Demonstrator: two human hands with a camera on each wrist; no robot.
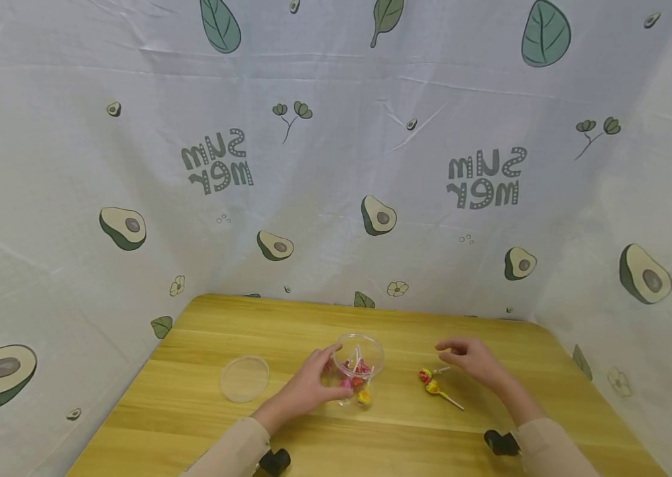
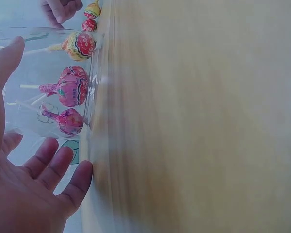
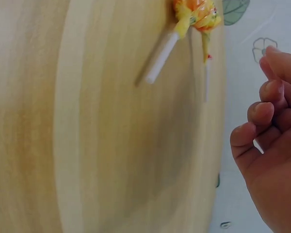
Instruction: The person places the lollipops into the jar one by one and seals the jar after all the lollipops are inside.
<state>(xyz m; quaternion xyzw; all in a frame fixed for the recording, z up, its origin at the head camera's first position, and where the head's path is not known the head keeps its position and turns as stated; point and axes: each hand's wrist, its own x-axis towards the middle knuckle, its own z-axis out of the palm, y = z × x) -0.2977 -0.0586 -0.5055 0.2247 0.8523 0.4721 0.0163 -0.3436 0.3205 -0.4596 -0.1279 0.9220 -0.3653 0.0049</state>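
A clear round container [image 1: 376, 358] stands on the table, with several wrapped lollipops inside, among them a pink one [image 2: 72, 87] and a yellow-and-red one [image 2: 81, 46]. From its left side my left hand [image 1: 306, 387] holds it, thumb along the near side and fingers at the far side. In the left wrist view that hand [image 2: 31, 194] has its fingers bent lightly beside the clear wall. To the right, two lollipops [image 1: 431, 384] lie on the wood. Above and behind them hovers my right hand [image 1: 473, 360], holding nothing, its fingers [image 3: 262, 114] loosely curled.
A clear round lid [image 1: 244, 379] lies flat to the left of the container. The wooden table [image 1: 193, 430] reaches back to a white printed cloth [image 1: 324, 165], which also hangs at both sides.
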